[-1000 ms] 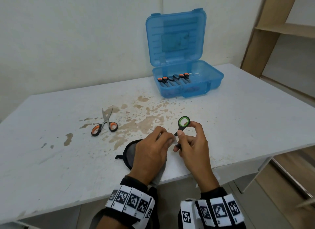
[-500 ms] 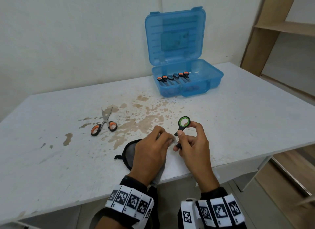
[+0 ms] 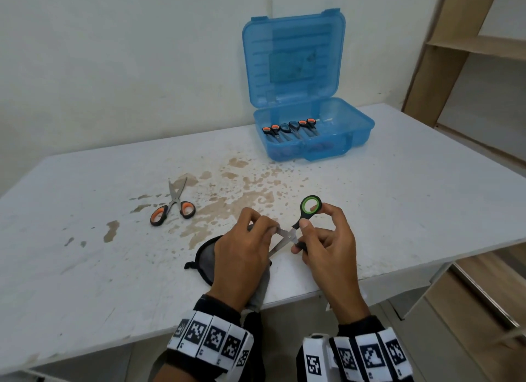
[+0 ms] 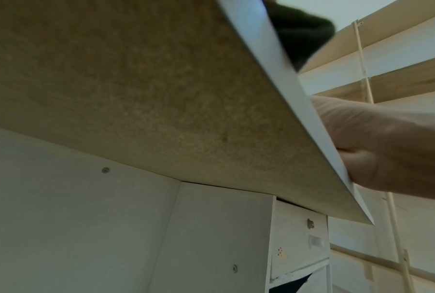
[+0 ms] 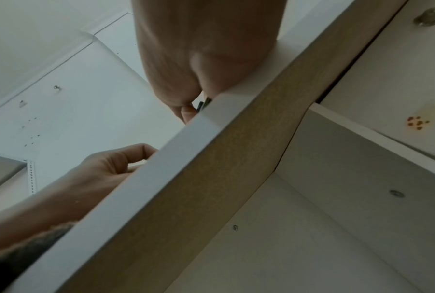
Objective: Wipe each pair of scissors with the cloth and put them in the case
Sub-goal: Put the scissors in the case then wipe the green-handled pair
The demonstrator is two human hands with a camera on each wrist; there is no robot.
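My right hand (image 3: 310, 225) grips the green-ringed scissors (image 3: 311, 205) by both handles, just above the table's front edge. Their blades (image 3: 284, 236) stand spread in an X. My left hand (image 3: 266, 229) pinches the upper blade, with the grey, black-edged cloth (image 3: 206, 253) under its palm and trailing over the table edge. Orange-handled scissors (image 3: 173, 208) lie part open on the table to the left. The blue case (image 3: 313, 136) stands open at the back, with several scissors in its left half. The wrist views mostly show the table's underside; a dark handle tip (image 5: 200, 106) shows below my right hand.
The white table (image 3: 398, 199) has brown stains in the middle. A wooden shelf unit (image 3: 455, 54) stands at the right. The case's lid (image 3: 293, 60) leans upright against the wall.
My left hand has slid left along the blade, so the pivot and the spread blades now show between the hands. The right hand has barely moved.
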